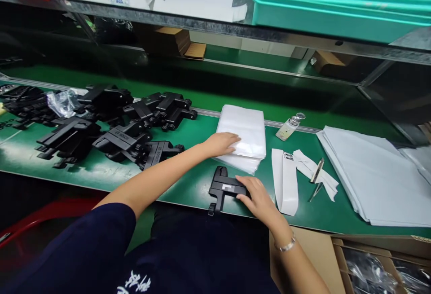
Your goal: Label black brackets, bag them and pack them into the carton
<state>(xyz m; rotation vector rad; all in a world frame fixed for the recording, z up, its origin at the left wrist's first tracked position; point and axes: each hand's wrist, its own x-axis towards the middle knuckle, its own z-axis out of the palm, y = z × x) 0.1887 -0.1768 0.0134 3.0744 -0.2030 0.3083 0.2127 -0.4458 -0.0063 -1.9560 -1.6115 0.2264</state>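
My left hand lies flat with fingers stretched out on a stack of clear plastic bags. Nearer the front edge, my right hand has its thumb and fingers around the right end of a black plastic bracket, which carries a small white label. The bracket rests on the green bench at its front edge. To the right of that hand lies a white strip of labels, folded over on itself.
Several black brackets are piled on the left. A clear dispenser bottle, tweezers and stacked white sheets sit at right. A shelf with a teal bin overhangs the back. A divided cardboard box stands below right.
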